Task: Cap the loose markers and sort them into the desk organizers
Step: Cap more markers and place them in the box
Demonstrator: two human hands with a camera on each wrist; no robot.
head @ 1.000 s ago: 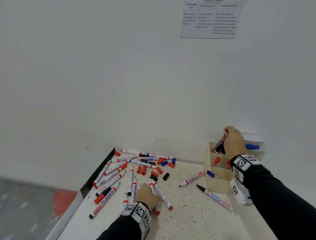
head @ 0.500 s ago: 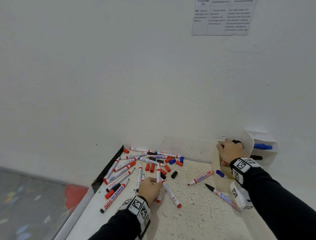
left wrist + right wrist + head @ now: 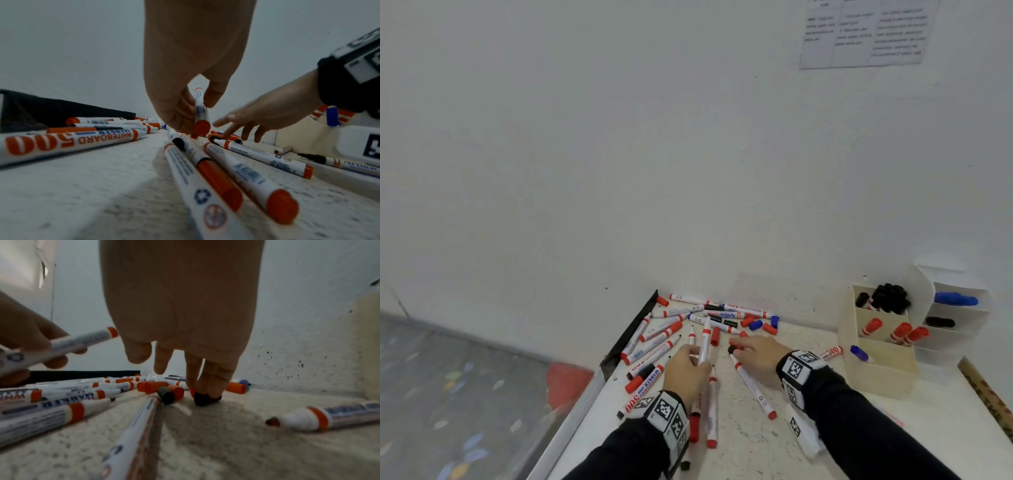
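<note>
The left hand (image 3: 686,371) grips a red-banded white marker (image 3: 704,341) between thumb and fingers, lifted off the table and pointing away toward the wall; its far end carries a red band, and whether a cap sits there cannot be told. The right hand (image 3: 758,356) reaches down with fingers extended, and its fingertips (image 3: 209,386) press on a loose black cap (image 3: 206,400) lying on the white speckled table (image 3: 756,442). It is not closed around the cap; the fingers only touch its top.

Just left of that cap lies another dark cap (image 3: 166,395) among several red caps (image 3: 152,386). A pile of markers (image 3: 654,339) spreads across the far left part of the table, most white with red bands, with 2 blue caps (image 3: 756,324) near the wall. 1 uncapped marker (image 3: 320,417) lies on the right of the right hand.

At the far right stands a cream organizer box (image 3: 880,363): its far compartment holds black-capped markers (image 3: 890,297), the next holds red-capped markers (image 3: 900,333), and a blue-capped marker (image 3: 859,353) sits in the near one. Beside it a white organizer (image 3: 959,329) holds a blue marker (image 3: 955,299) above a black marker (image 3: 940,322).
</note>
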